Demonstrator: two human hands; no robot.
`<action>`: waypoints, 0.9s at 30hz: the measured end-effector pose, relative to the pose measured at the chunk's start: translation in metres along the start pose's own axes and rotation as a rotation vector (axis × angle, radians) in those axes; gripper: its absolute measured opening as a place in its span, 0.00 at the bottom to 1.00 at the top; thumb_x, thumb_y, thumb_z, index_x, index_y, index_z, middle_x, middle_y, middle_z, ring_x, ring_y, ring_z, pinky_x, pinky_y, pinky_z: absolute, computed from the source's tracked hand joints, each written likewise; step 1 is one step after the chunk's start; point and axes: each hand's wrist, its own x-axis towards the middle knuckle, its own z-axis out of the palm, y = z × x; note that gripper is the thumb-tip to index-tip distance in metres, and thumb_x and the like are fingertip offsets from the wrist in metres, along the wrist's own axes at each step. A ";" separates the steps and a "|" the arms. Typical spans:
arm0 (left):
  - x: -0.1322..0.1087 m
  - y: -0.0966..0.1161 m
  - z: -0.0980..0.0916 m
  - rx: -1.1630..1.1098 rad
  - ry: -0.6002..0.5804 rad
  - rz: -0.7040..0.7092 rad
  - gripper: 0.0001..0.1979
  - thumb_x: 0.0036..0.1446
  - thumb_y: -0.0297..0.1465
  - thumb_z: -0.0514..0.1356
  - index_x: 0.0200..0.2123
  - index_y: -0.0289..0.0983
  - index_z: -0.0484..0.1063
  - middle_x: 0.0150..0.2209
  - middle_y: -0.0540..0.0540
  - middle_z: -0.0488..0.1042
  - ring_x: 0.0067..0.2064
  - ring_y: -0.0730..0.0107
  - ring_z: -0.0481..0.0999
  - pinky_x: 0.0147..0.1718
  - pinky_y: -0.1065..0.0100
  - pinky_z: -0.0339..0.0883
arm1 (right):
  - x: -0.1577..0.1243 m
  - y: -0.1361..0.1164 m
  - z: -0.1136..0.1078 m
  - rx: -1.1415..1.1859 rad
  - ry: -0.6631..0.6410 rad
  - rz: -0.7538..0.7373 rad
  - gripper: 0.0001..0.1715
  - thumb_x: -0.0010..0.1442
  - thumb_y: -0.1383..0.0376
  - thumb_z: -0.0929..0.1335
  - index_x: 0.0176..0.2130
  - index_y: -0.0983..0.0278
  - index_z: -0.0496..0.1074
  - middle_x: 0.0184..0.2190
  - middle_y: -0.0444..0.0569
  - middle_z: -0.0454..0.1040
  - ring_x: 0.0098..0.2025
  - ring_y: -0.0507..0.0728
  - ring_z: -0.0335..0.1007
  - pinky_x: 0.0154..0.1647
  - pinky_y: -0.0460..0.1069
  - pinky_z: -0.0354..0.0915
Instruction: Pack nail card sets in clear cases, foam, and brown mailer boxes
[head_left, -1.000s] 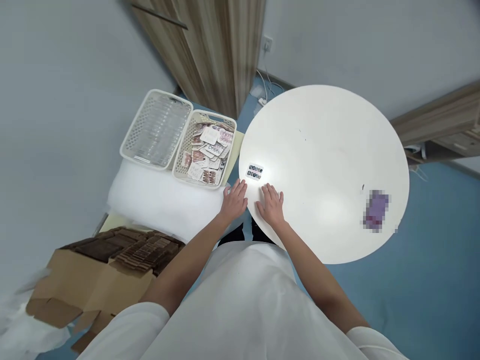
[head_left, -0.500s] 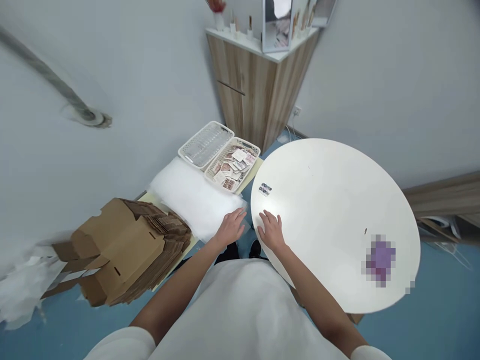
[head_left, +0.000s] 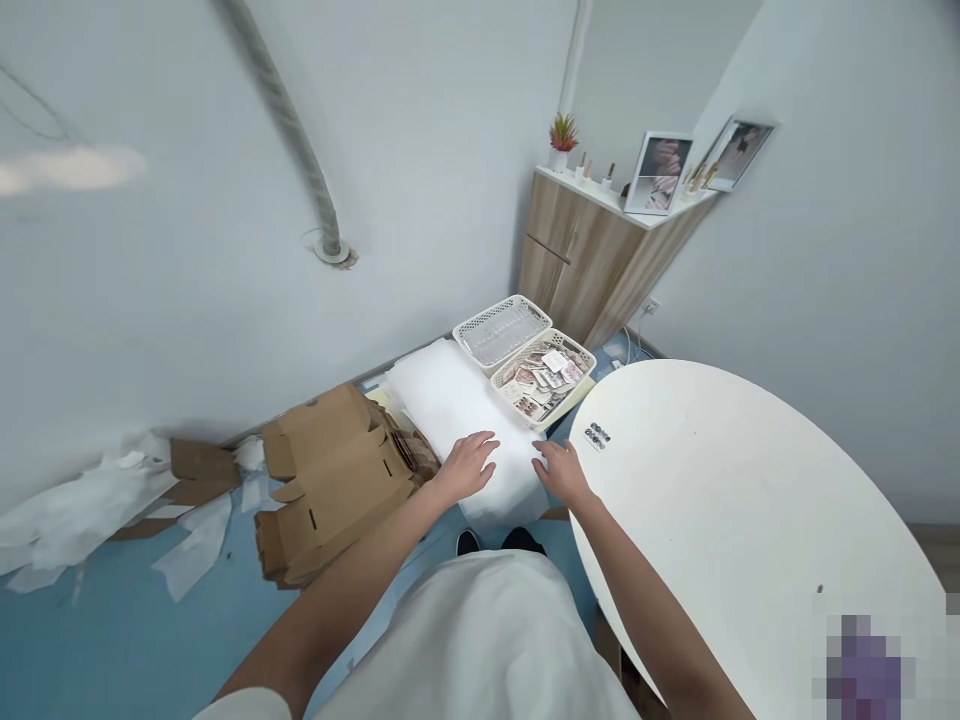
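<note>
My left hand (head_left: 468,468) is held out with its fingers apart over a stack of white packing sheets (head_left: 450,395); nothing is in it. Facing it, my right hand (head_left: 562,472) is also empty, with fingers spread, between the sheets and the edge of the white round table (head_left: 720,520). Whether either hand touches a surface, I cannot tell. Just beyond my right hand, a small card with dark oval pieces (head_left: 598,436) lies on the table. Behind the sheets stands a white basket (head_left: 517,412) filled with small printed cards. A second basket (head_left: 459,330) beside it holds clear plastic pieces.
Flattened cardboard boxes (head_left: 337,480) are stacked left of the sheets. White wrapping scraps (head_left: 97,510) lie on the blue floor (head_left: 150,630). In the corner, a wooden cabinet (head_left: 585,255) carries framed pictures and a plant. A purple blurred item (head_left: 870,665) rests on the table's near right.
My view has swung left, so the table and cabinet now appear farther right. My right hand has shifted from over the table's edge toward the white sheets. Both hands remain empty.
</note>
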 end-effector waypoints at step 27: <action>0.215 -0.137 -0.010 0.051 -0.061 -0.446 0.18 0.52 0.33 0.52 0.47 0.39 0.64 0.48 0.43 0.70 0.50 0.56 0.66 0.46 0.53 0.57 | 0.268 0.016 0.004 -0.066 -0.075 -0.021 0.19 0.57 0.67 0.60 0.49 0.64 0.65 0.44 0.53 0.71 0.46 0.60 0.63 0.49 0.54 0.51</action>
